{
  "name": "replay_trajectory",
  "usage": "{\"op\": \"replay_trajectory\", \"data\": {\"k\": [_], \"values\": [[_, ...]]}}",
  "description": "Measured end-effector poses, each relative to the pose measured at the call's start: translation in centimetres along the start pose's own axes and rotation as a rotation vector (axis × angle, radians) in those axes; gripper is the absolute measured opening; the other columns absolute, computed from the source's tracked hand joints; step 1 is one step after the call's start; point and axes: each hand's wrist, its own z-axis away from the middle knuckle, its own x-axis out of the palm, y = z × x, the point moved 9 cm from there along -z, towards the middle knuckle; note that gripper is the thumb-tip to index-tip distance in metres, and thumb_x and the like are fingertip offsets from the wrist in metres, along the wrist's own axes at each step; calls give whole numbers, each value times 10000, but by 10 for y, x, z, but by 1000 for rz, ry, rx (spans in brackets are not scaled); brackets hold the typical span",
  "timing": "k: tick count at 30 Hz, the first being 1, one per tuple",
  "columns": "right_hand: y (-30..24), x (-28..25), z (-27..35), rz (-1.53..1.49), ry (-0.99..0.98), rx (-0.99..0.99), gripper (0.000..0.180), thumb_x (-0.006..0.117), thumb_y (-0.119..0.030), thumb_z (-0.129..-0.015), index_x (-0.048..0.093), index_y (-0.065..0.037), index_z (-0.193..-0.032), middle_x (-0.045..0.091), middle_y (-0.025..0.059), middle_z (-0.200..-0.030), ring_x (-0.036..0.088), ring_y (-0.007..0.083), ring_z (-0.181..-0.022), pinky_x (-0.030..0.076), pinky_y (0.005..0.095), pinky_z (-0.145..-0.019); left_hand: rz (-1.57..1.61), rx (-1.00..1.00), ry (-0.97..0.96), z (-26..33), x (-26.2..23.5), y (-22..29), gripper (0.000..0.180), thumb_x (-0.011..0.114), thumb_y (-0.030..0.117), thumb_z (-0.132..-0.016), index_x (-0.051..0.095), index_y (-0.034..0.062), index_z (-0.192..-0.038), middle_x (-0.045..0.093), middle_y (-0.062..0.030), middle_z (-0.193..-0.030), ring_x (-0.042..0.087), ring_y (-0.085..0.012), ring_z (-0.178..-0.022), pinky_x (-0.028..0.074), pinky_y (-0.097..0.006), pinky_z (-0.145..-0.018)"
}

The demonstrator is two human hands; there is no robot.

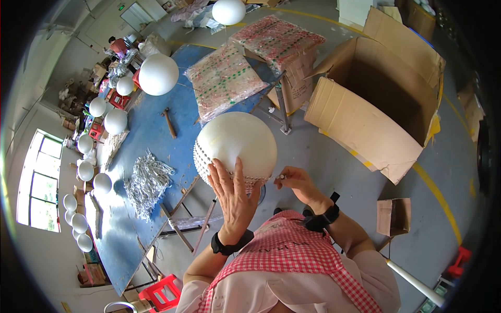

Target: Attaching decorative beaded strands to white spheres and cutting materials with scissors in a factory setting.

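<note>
In front of me is a large white ball (237, 141), with rows of small silvery studs along its left and lower sides. My left hand (233, 197) lies against its near side, fingers stretched out and apart on the surface. Just right of the ball, and apart from it, my right hand (297, 182) is closed in a pinch. Something small and pale shows at those fingertips, too tiny to name. What bears the ball's weight is hidden beneath it.
Left is a blue table (143, 122) with a hammer (169, 123), silver tinsel (148, 182) and a plastic-wrapped pack (222, 81). Several white balls (158, 74) hang beyond. A big open carton (365, 112) stands right, a small box (393, 216) nearer, a red stool (163, 293) lower left.
</note>
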Motion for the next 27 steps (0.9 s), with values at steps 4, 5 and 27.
{"op": "replay_trajectory", "data": {"k": [4, 5, 27], "values": [[0, -5, 2, 16, -4, -2, 197, 568, -152, -896, 645, 25, -937, 651, 63, -863, 583, 147, -833, 432, 291, -815, -7, -14, 11, 0, 0, -2, 838, 744, 259, -765, 287, 123, -1454, 96, -307, -1503, 66, -503, -1389, 102, -617, -1095], [0, -9, 2, 5, 27, -13, 210, 565, -160, -901, 656, 27, -933, 657, 71, -866, 591, 152, -834, 434, 296, -821, -4, 1, 7, 0, 0, 0, 838, 744, 259, -765, 287, 123, -1454, 96, -307, -1503, 66, -503, -1389, 102, -617, -1095], [49, -9, -24, 47, -142, 88, 320, 592, -267, -928, 667, 11, -1069, 676, 62, -936, 593, 137, -908, 434, 279, -852, -51, 9, 13, 8, 7, 3, 857, 779, 251, -723, 323, 158, -1443, 99, -319, -1495, 97, -525, -1373, 146, -637, -1076]]}}
